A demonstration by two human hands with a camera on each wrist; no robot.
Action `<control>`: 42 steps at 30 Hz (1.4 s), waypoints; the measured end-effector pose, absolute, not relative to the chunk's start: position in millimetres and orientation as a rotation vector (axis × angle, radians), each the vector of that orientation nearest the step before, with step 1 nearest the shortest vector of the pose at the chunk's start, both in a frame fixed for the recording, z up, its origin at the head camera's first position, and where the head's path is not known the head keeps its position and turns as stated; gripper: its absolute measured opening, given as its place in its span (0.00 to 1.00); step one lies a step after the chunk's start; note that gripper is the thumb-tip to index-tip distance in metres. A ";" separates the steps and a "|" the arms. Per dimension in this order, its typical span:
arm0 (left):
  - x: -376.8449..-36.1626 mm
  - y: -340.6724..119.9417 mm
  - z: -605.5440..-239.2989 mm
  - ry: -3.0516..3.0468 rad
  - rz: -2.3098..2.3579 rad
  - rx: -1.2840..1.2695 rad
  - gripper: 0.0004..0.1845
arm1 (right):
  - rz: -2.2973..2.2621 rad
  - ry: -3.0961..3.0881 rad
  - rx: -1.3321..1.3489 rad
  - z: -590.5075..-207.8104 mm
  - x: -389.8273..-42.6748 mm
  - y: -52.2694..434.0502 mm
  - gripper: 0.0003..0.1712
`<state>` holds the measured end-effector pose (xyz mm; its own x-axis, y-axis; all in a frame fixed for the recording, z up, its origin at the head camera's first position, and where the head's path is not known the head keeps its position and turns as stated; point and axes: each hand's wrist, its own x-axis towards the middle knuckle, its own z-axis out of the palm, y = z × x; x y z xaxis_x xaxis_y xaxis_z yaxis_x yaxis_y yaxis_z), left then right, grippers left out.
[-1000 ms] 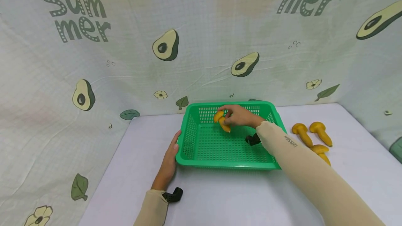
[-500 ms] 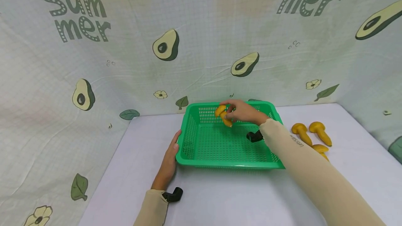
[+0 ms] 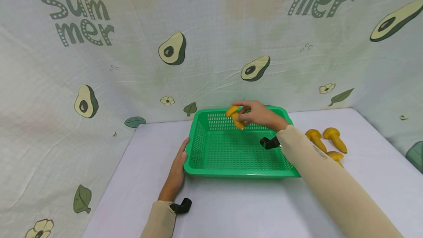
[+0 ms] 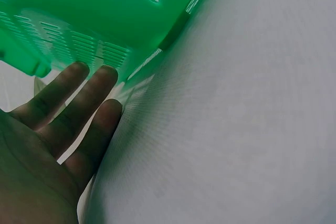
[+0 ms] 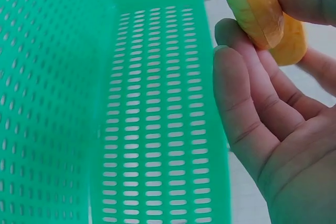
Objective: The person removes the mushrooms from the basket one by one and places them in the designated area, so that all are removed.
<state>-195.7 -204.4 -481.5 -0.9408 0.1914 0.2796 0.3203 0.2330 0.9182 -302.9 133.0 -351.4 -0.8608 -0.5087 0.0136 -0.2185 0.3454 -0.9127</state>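
My right hand [image 3: 257, 114] pinches a yellow mushroom [image 3: 235, 118] above the far side of the green plastic basket [image 3: 244, 173]. In the right wrist view the mushroom [image 5: 257, 14] sits between thumb and fingers, its dark stem end upward, beside the basket's slotted wall [image 5: 157, 114]. My left hand [image 3: 176, 168] rests against the basket's left side with fingers extended. Seen from the left wrist, those straight fingers [image 4: 79, 114] lie at the basket's outer wall [image 4: 89, 24], low by the tabletop.
Several more yellow mushrooms [image 3: 335, 139] lie on the white table [image 3: 244, 208] right of the basket, partly behind my right sleeve [image 3: 317, 164]. A printed cloth [image 3: 211, 39] hangs behind the table. Black wrist cameras [image 3: 181, 206] are strapped to both wrists.
My right hand has risen from inside the basket toward its far rim, lifting the mushroom with it. The left hand has stayed at the basket's left side.
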 end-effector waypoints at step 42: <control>-197.7 -202.8 -481.9 -2.358 -1.818 -0.528 0.28 | -1.782 2.473 -0.559 -334.4 -237.4 213.4 0.35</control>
<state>-197.7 -202.8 -481.9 -0.9323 0.2008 0.3007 0.3419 0.2185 0.9140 -237.4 213.4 -334.4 -0.9341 -0.3121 0.1734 -0.2633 0.2741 -0.9250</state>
